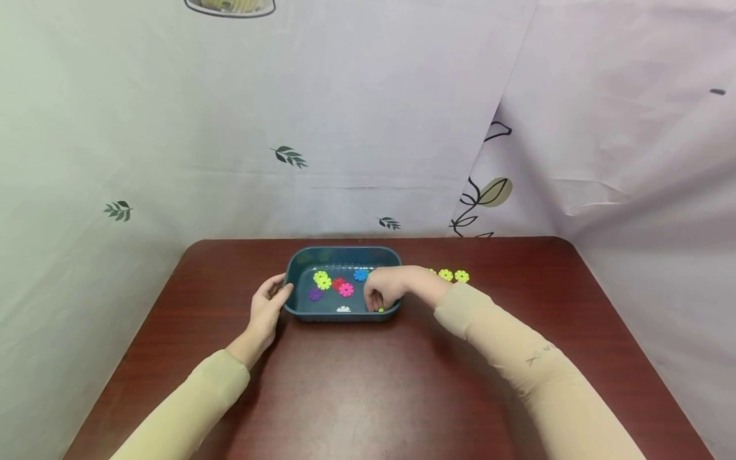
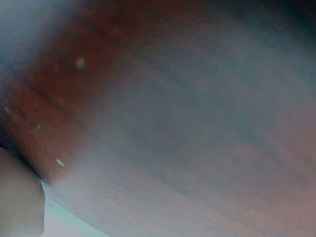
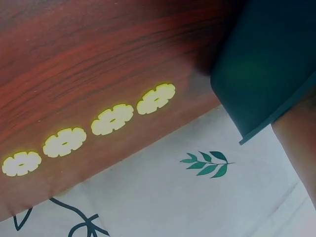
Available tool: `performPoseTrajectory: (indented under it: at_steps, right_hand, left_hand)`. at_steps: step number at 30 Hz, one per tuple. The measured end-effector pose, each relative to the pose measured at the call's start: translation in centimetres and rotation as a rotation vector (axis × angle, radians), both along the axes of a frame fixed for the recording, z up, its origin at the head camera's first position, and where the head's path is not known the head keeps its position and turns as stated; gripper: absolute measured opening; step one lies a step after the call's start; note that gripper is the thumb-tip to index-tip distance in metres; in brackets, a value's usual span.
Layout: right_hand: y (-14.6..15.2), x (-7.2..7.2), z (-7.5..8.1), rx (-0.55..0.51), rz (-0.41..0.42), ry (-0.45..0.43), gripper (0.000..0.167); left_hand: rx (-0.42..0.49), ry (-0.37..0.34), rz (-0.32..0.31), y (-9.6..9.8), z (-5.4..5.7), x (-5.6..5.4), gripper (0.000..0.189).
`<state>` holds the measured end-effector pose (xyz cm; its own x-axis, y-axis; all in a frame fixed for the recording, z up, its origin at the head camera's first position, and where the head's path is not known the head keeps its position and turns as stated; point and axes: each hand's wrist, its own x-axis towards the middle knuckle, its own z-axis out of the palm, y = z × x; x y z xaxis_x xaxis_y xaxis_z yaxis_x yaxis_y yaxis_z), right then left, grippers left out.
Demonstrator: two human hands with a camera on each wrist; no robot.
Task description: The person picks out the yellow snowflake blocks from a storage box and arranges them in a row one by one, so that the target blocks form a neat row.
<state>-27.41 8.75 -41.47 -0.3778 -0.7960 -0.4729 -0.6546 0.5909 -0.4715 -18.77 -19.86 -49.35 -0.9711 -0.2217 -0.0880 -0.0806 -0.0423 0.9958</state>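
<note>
A dark teal tray [image 1: 342, 316] stands near the table's far edge. My left hand [image 1: 267, 310] grips its left end, thumb at the rim and fingers along the outside. Into the tray's right side reaches my right hand [image 1: 385, 286], fingers bent downward. A small yellow-green piece [image 1: 381, 310] shows at those fingertips; whether they pinch it is hidden. Flower-shaped plastic discs lie in the tray: yellow-green [image 1: 324, 282], purple [image 1: 315, 294], red [image 1: 337, 283], pink [image 1: 345, 290], blue [image 1: 360, 275] and white [image 1: 343, 309]. The left wrist view is mostly blurred.
Several yellow discs [image 3: 112, 119] lie in a row on the dark red wooden table [image 3: 98, 59], right of the tray and near the back edge. A pale patterned cloth [image 1: 368, 115] hangs behind the table and along both sides.
</note>
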Motion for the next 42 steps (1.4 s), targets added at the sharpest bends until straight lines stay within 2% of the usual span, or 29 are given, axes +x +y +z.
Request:
performPoseTrajectory:
  at_steps: [10, 22, 28, 34, 42]
  right_hand:
    - [0.0, -0.1, -0.2, 0.002, -0.036, 0.001, 0.020]
    - [-0.2, 0.0, -1.4, -0.072, -0.035, 0.177, 0.015]
    - [-0.2, 0.0, -1.8, -0.093, -0.051, 0.228, 0.013]
    - [-0.3, 0.1, -1.7, -0.085, -0.073, 0.212, 0.014]
    - [-0.1, -0.4, -1.5, -0.156, -0.098, 0.110, 0.016]
  left_hand:
    - [-0.003, -0.013, -0.001, 0.1, 0.0, -0.1, 0.042]
    - [0.003, -0.018, -0.001, 0.0, -0.1, -0.1, 0.041]
    - [-0.007, -0.012, -0.006, 0.0, -0.1, -0.1, 0.041]
    - [-0.008, -0.011, -0.006, 0.0, -0.1, -0.1, 0.041]
    - [0.003, 0.006, 0.005, 0.1, -0.1, 0.0, 0.039]
